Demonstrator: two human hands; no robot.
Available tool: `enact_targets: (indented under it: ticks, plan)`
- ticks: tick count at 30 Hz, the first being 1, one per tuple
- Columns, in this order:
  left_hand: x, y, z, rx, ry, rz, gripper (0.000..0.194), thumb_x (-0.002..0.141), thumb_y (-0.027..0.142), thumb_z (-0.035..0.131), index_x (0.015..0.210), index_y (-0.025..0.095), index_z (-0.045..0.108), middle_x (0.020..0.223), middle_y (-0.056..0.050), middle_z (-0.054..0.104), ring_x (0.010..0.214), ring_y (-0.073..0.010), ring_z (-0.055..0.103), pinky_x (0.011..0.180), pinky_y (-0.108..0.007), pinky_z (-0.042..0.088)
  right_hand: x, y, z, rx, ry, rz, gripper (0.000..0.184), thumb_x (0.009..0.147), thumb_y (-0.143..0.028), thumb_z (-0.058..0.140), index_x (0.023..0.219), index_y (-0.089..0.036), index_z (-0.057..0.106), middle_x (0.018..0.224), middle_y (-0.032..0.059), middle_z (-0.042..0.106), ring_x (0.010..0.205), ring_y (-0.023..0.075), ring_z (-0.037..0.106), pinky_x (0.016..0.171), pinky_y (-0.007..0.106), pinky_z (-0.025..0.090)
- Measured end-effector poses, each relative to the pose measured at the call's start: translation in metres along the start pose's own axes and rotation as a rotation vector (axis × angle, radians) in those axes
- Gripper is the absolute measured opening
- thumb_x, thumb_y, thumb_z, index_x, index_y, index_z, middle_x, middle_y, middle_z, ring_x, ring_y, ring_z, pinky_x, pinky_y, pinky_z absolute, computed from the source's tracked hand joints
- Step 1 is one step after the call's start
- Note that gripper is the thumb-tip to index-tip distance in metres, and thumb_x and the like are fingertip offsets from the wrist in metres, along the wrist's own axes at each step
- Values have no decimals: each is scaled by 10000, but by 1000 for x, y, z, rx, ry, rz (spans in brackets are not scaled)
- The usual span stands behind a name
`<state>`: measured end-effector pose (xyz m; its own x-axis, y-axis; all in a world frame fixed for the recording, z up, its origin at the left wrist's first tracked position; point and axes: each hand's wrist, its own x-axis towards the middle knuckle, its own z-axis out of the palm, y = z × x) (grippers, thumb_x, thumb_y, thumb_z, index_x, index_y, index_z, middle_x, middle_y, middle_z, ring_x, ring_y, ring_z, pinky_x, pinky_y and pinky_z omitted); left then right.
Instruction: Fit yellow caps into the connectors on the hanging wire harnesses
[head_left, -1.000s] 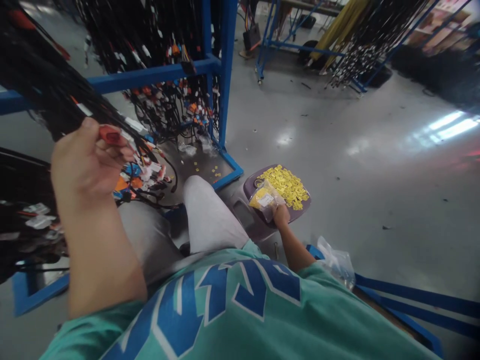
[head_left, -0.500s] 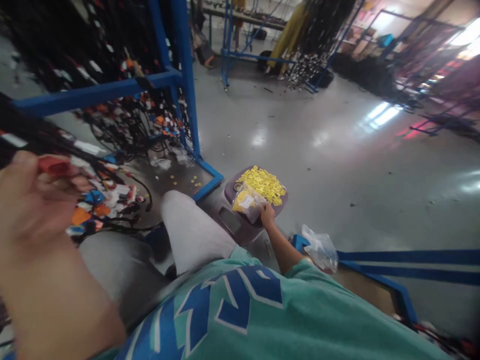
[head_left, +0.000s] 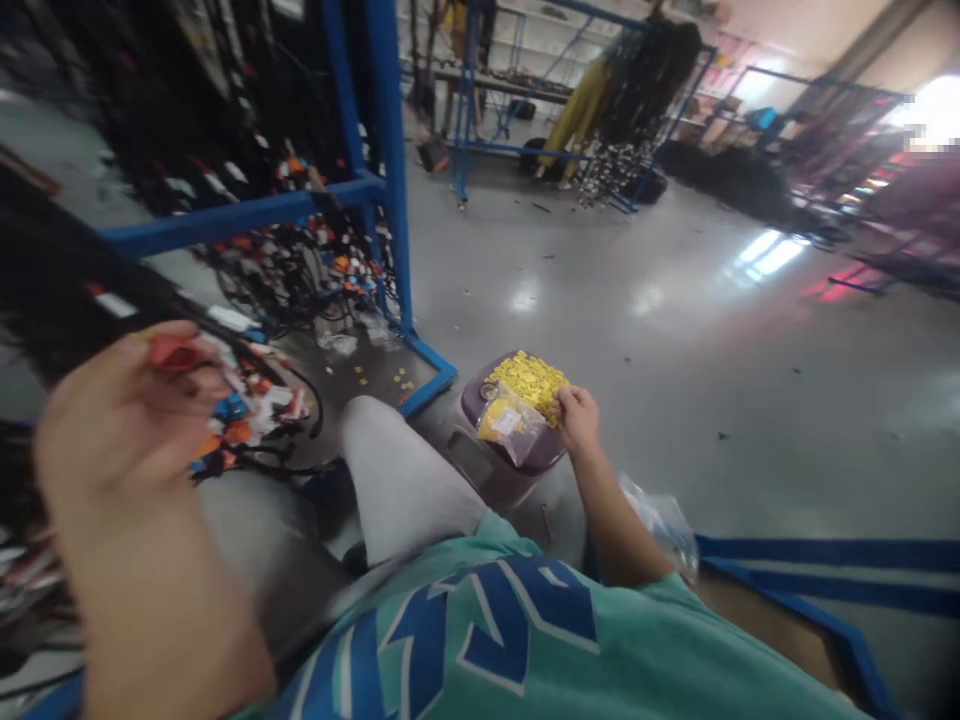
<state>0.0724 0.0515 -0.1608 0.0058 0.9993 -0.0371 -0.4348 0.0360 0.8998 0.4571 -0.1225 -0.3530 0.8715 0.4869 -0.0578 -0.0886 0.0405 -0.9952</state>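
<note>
My left hand point(head_left: 124, 420) is closed around a red connector point(head_left: 176, 352), held up beside a hanging bundle of black cables with white, blue and orange connectors point(head_left: 236, 420). My right hand point(head_left: 579, 418) is at the right edge of a pile of small flat yellow pieces point(head_left: 531, 376), its thumb and fingers pinched together at a yellow piece that is partly hidden. The pile lies on a dark purple plastic stool point(head_left: 540, 462). A clear labelled bag with yellow pieces in it point(head_left: 504, 424) rests on the stool's near side, apart from my right hand.
A blue metal rack point(head_left: 397, 180) hung with dark cables stands at the left, with a few yellow pieces point(head_left: 401, 378) on its base. Another blue rack point(head_left: 465, 120) stands farther back. A clear plastic bag point(head_left: 664, 520) and blue rails point(head_left: 825, 550) are at the lower right.
My right hand has let go of the labelled bag and moved to the pile's right edge. The bag now lies on the stool. My left hand still holds the red connector.
</note>
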Motion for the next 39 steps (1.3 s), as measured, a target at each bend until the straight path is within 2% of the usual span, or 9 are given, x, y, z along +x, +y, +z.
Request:
enact_targets:
  ticks: [2,4,7,11,15,19,25,32,39]
  plan:
    - [-18,5,17,-97,73,-18,299,802,100,387,631,87,631,515,-31,580,519,-74,547,372,-133,392,-14,-17,30,85,-165,30,292,640,-394,690,727,-173,519,642,-42,565,510,56,509,493,178,459]
    - [-26,6,20,-144,55,-66,297,809,77,390,660,89,647,552,-40,608,517,-63,544,402,-121,416,-33,-31,60,151,-342,60,305,615,-389,722,741,-177,543,681,-28,597,552,64,542,537,191,494]
    - [-30,3,8,-185,-43,-79,275,829,101,419,694,106,658,591,-39,630,482,-55,529,405,-128,430,-65,-49,103,224,-575,107,303,603,-372,755,759,-189,570,705,-20,629,580,71,571,570,197,520]
    - [-31,-4,-9,-188,-146,-71,121,790,194,575,751,111,655,646,-29,647,413,-53,532,399,-156,453,-100,-74,147,311,-884,186,283,586,-331,790,762,-202,611,725,-14,668,587,79,599,578,205,539]
    - [-31,-11,-16,-221,-172,-67,123,759,211,637,811,100,647,696,-33,666,428,-60,565,421,-159,471,-129,-100,180,330,-1079,173,245,613,-333,783,748,-201,627,658,-27,660,538,75,583,531,196,520]
    - [-31,-16,-20,-277,-178,-71,124,775,206,619,824,94,641,697,-36,671,433,-73,577,426,-170,475,-152,-118,207,387,-1180,168,220,620,-309,787,740,-198,640,603,-41,640,496,59,557,488,168,489]
    - [-35,-20,-21,-361,-137,-51,120,770,212,633,824,104,638,703,-31,670,462,-57,572,419,-137,444,-173,-128,232,390,-1256,215,236,607,-314,798,781,-208,677,671,-27,683,544,72,606,540,186,549]
    - [-38,-20,-21,-385,-134,-69,123,758,219,650,812,109,639,685,-28,673,431,-57,556,419,-150,453,-183,-129,242,385,-1248,248,255,530,-315,839,732,-220,715,670,-29,706,536,74,628,535,171,561]
    - [-38,-20,-20,-393,-147,-80,170,730,250,688,802,104,640,665,-32,667,439,-71,568,415,-160,453,-184,-130,244,334,-1220,126,238,566,-328,818,749,-213,716,713,-6,712,572,95,638,592,235,574]
